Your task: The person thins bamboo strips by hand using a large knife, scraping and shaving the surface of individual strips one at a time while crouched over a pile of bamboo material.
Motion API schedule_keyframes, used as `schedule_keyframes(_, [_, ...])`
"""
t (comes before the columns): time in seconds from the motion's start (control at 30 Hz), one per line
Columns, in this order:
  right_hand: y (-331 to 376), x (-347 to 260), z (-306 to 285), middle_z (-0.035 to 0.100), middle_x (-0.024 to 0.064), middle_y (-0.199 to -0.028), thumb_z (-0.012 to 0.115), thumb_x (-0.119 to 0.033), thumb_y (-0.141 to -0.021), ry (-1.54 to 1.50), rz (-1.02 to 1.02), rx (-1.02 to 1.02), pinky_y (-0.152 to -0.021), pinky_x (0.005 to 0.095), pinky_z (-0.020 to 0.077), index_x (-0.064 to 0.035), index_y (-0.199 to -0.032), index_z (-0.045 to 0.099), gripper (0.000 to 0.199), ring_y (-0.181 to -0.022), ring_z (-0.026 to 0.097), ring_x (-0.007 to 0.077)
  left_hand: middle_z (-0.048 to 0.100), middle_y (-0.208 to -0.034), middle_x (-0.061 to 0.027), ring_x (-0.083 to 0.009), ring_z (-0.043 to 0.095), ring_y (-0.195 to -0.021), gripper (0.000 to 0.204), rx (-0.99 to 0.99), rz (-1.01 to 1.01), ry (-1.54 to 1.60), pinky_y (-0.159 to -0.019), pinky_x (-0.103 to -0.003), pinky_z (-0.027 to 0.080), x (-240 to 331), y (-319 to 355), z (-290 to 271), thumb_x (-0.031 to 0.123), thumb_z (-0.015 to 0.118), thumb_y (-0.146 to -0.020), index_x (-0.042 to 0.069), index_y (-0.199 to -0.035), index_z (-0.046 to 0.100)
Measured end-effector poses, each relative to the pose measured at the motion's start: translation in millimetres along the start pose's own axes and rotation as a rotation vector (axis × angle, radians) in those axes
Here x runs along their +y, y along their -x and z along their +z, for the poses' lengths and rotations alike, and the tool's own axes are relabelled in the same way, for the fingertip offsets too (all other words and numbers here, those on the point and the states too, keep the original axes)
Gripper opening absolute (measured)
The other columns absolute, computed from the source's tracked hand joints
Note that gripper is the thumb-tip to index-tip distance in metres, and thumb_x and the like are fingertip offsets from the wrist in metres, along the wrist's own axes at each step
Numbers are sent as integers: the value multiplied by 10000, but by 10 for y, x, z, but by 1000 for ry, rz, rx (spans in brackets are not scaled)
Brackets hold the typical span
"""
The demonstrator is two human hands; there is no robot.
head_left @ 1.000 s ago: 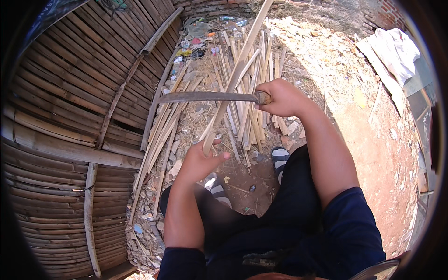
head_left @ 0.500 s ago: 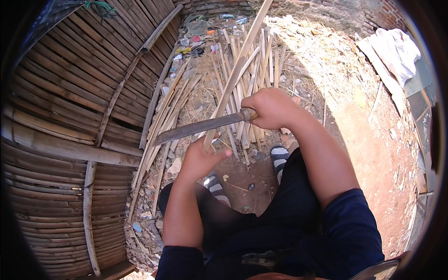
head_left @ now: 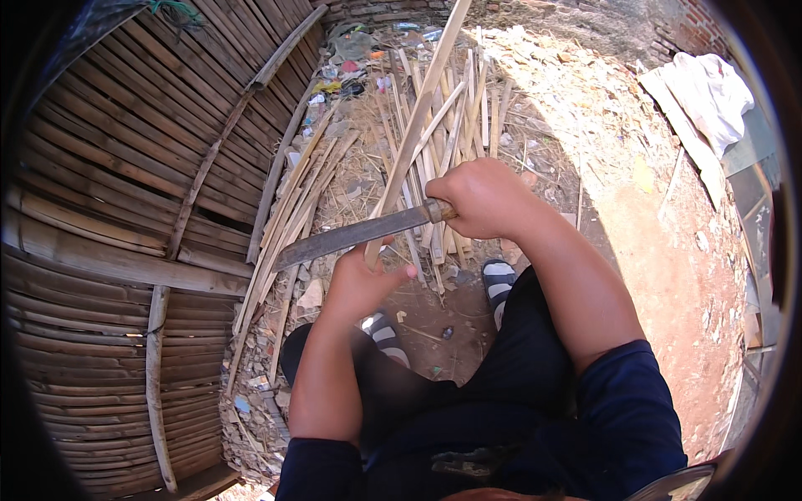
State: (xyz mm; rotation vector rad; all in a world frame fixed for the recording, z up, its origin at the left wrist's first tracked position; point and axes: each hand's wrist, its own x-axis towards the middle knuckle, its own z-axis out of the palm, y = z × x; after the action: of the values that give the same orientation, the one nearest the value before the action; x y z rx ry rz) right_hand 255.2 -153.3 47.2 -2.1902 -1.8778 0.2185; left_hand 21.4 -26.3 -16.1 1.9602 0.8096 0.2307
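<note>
Wooden strip (head_left: 418, 125), pale and long, slants up and away from the person, its low end held in the left hand (head_left: 355, 284), its far end running out past the top of my view. That hand is curled round the strip, with the thumb poking off to the right. Across the strip, just above those fingers, lies the blade of a machete (head_left: 351, 238), pointing left; I can't tell whether steel and wood touch. The right hand (head_left: 483, 196) is closed firmly on its wooden handle. Beyond both hands, a loose pile of strips (head_left: 483, 113) fans out over the littered ground, and another bundle (head_left: 284, 225) lies to the left, alongside a slatted bamboo wall (head_left: 109, 184). Two striped sandals (head_left: 499, 288) show on the person's feet below. Off to the right, a white cloth (head_left: 708, 100) sits bunched up, and a brick wall (head_left: 401, 17) closes the far side.
</note>
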Motion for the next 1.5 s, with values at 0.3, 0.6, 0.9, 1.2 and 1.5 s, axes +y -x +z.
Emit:
schedule_keyframes(0.3, [-57,185,-33,742,217,-961,752,-180,-765,-219,106,-110,-833,512,564,-71,-1108,772,361,-940,719,417,443,-617,35,-86,434,-564,731,124,40,-227,-535,-293,390,108,-68,60,365,962,-748,-30,-1294,678])
schedule_keyframes(0.6, [-161,52,142,702,212,-796,735,-143,-697,-197,-8,33,-730,531,550,-78,-961,742,272,-820,706,428,488,-617,14,-104,475,-549,757,139,75,-214,-545,-301,413,241,-39,78,405,956,-741,-35,-1293,680])
schedule_keyframes(0.9, [-155,-193,156,742,175,-888,731,-157,-748,22,-40,-48,-807,522,583,-111,-1049,764,306,-911,731,406,496,-605,13,-106,515,-552,773,42,16,-214,-544,-309,417,62,-85,39,449,944,-753,-46,-1282,674])
schedule_keyframes(1.2, [-155,-123,295,697,197,-785,724,-142,-716,-32,-64,61,-723,542,549,-102,-938,737,226,-813,698,435,569,-704,-42,-146,528,-641,762,58,38,-193,-605,-345,461,30,-158,26,460,940,-770,-18,-1302,678])
schedule_keyframes(1.5, [-164,-22,259,710,187,-796,729,-157,-725,-15,-9,51,-726,540,561,-113,-988,729,266,-799,713,412,555,-741,-1,-107,542,-691,716,46,17,-68,-623,-306,446,155,-142,43,449,954,-770,-44,-1223,698])
